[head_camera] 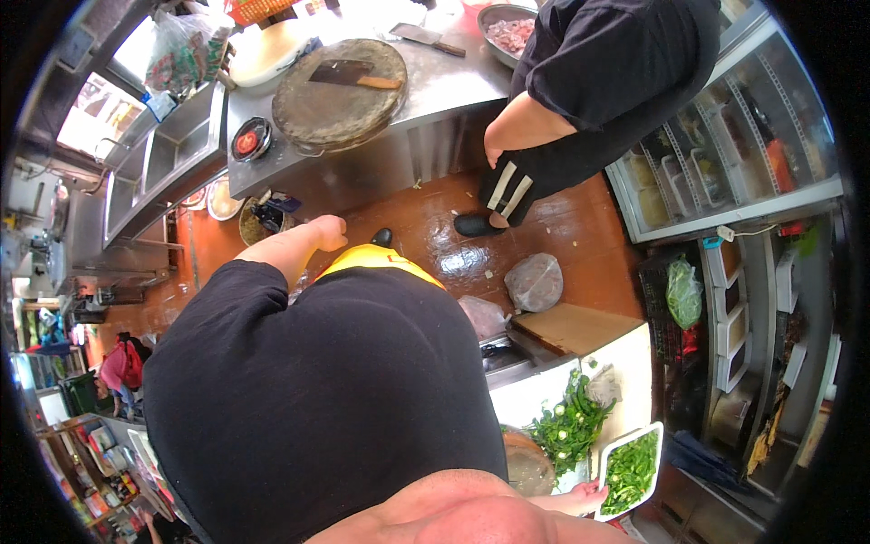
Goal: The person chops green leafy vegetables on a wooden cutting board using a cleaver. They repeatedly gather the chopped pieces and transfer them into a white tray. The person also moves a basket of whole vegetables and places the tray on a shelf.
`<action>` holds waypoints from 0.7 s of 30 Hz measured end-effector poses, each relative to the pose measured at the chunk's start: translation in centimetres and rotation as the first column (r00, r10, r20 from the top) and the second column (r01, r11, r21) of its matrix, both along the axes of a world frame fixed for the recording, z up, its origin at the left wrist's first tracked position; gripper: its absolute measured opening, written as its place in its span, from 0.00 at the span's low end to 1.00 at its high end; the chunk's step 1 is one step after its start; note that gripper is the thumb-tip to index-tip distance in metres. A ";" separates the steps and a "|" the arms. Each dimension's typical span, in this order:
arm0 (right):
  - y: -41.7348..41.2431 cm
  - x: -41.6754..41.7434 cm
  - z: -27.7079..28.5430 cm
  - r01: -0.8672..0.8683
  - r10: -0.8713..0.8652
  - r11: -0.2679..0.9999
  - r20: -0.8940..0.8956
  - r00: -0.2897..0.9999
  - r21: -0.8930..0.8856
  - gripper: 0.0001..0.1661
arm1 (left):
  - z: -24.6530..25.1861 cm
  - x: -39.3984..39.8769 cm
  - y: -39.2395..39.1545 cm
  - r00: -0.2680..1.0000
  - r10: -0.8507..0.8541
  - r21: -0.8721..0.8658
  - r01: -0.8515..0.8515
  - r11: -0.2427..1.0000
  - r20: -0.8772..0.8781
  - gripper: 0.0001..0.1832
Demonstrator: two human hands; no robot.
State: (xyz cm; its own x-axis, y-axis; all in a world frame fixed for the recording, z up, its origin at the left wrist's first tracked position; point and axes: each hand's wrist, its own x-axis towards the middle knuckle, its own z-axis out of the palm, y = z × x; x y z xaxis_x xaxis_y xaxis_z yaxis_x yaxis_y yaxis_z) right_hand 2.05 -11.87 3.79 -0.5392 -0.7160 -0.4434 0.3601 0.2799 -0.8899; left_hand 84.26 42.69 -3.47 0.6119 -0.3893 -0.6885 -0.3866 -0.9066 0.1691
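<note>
My left hand (332,232) hangs in front of my black shirt and yellow apron (377,260), its fingers curled in and nothing showing in them. Below it is a basket-like bin (255,224) on the floor. My right hand (586,498) grips the near left rim of a white plastic tray (658,435). Cut green vegetables (629,469) fill the tray. Beside it lies a heap of leafy greens with pale stem ends (571,421) on a white worktop (527,400). A round wooden chopping block (529,466) is partly hidden by my body.
A co-worker in black (612,75) stands by the steel counter (442,81). On that counter are a round chopping block (299,102) with a cleaver (340,72), and another cleaver (421,35). Bagged goods (534,282) sit on the wet tiled floor. A glass-door fridge (734,149) is to the right.
</note>
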 end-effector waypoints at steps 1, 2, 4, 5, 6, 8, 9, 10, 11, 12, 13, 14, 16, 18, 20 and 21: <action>0.7 1.5 1.2 -0.030 0.030 1.000 0.000 1.000 0.010 0.12 | -0.2 -0.1 -0.3 1.000 0.001 -0.028 -0.001 1.000 0.026 0.21; 1.8 2.8 2.3 -0.052 0.052 0.998 0.000 0.999 0.019 0.12 | -0.5 -0.1 -1.0 0.999 -0.004 -0.058 0.007 0.998 0.053 0.21; 4.2 5.9 3.7 -0.095 0.095 0.995 0.010 0.995 0.036 0.11 | -0.8 1.0 -3.1 0.996 0.008 -0.167 0.007 0.986 0.090 0.20; 5.7 7.7 4.1 -0.121 0.121 0.991 0.012 0.993 0.052 0.11 | -0.9 1.3 -4.4 0.996 0.026 -0.238 -0.004 0.971 0.091 0.20; 7.3 9.6 4.4 -0.212 0.213 0.977 -0.019 0.977 0.029 0.09 | 1.0 1.5 -6.3 0.997 0.080 -0.249 -0.077 0.965 0.002 0.23; 9.9 15.0 4.8 -0.289 0.289 0.957 0.009 0.957 0.020 0.09 | 0.9 2.3 -7.3 0.989 0.150 -0.403 -0.139 0.905 -0.004 0.25; 11.3 18.0 5.1 -0.326 0.326 0.945 0.022 0.945 0.013 0.12 | 0.2 2.9 -7.8 0.982 0.186 -0.498 -0.174 0.849 -0.027 0.26; 12.9 22.0 5.9 -0.373 0.372 0.927 0.017 0.928 0.034 0.15 | 2.2 2.9 -8.9 0.976 0.195 -0.521 -0.218 0.825 -0.100 0.26; 14.6 26.2 7.1 -0.421 0.421 0.905 0.013 0.907 0.056 0.17 | 4.5 2.8 -9.9 0.964 0.204 -0.541 -0.266 0.798 -0.172 0.26; 17.0 28.5 7.6 -0.431 0.431 0.900 0.014 0.902 0.065 0.20 | 6.6 3.6 -11.8 0.957 0.133 -0.581 -0.264 0.770 -0.258 0.28; 17.9 29.1 6.2 -0.453 0.452 0.888 0.030 0.892 0.079 0.25 | 7.9 3.6 -12.9 0.933 0.081 -0.610 -0.293 0.736 -0.350 0.30; 19.6 31.9 6.6 -0.486 0.483 0.870 0.054 0.874 0.084 0.25 | 8.9 3.8 -13.6 0.885 -0.013 -0.622 -0.316 0.717 -0.464 0.33; 23.5 40.0 10.9 -0.586 0.580 0.807 0.080 0.810 0.080 0.25 | 11.5 3.1 -13.8 0.721 -0.154 -0.591 -0.404 0.699 -0.675 0.39; 26.4 44.3 11.8 -0.657 0.654 0.753 0.082 0.752 0.032 0.26 | 14.6 3.4 -13.2 0.531 -0.282 -0.556 -0.474 0.682 -0.799 0.43; 30.2 49.6 13.5 -0.700 0.698 0.714 0.074 0.712 -0.008 0.27 | 16.4 4.9 -11.2 0.373 -0.367 -0.522 -0.551 0.651 -0.852 0.46; 31.8 52.0 14.9 -0.755 0.754 0.656 0.062 0.654 -0.012 0.27 | 17.0 5.5 -9.3 0.294 -0.372 -0.472 -0.624 0.623 -0.880 0.47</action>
